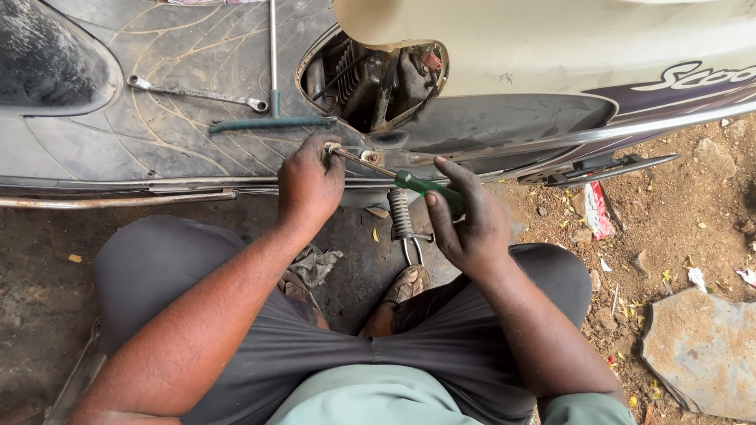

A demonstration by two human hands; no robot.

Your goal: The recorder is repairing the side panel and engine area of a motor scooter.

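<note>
My right hand [470, 214] grips the green handle of a screwdriver [421, 185]. Its metal shaft runs up-left to a screw at the edge of the scooter's footboard [157, 126]. My left hand [309, 182] rests at that same edge, fingers pinched around the screwdriver's tip. Just above the tip is an open side hatch [370, 79] in the scooter body, showing engine parts. A coiled spring [400, 214] hangs below the footboard between my hands.
A double-ended spanner [197, 93] and a T-handle wrench [272, 118] lie on the footboard. A rag [315, 266] lies on the ground by my sandalled feet. A flat stone [705, 354] and scraps of litter lie on the dirt at right.
</note>
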